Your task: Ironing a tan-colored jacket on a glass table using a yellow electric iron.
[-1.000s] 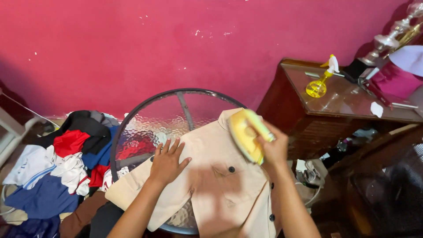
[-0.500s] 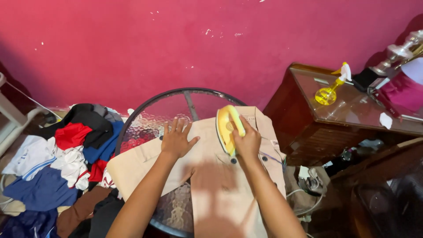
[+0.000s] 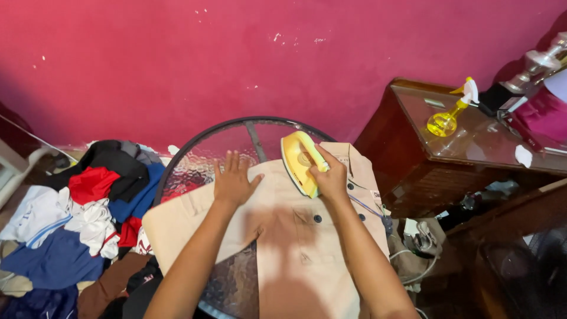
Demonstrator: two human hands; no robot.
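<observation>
A beige button-up shirt [image 3: 295, 236] lies spread over a round glass table [image 3: 195, 165]. My right hand [image 3: 331, 177] grips the handle of a yellow clothes iron [image 3: 298, 159], which rests on the shirt's upper part near the collar. My left hand [image 3: 233, 180] lies flat, fingers spread, on the shirt's left shoulder, just left of the iron. The iron's cord [image 3: 366, 207] runs off to the right over the shirt edge.
A pile of mixed clothes [image 3: 77, 218] lies on the floor at the left. A dark wooden cabinet [image 3: 425, 171] with a glass top stands at the right, holding a yellow spray bottle [image 3: 449, 115]. A magenta wall [image 3: 236, 53] is behind the table.
The iron has moved left and up across the shirt toward the collar, with my right hand on it. My left hand stays pressed on the shirt's left side.
</observation>
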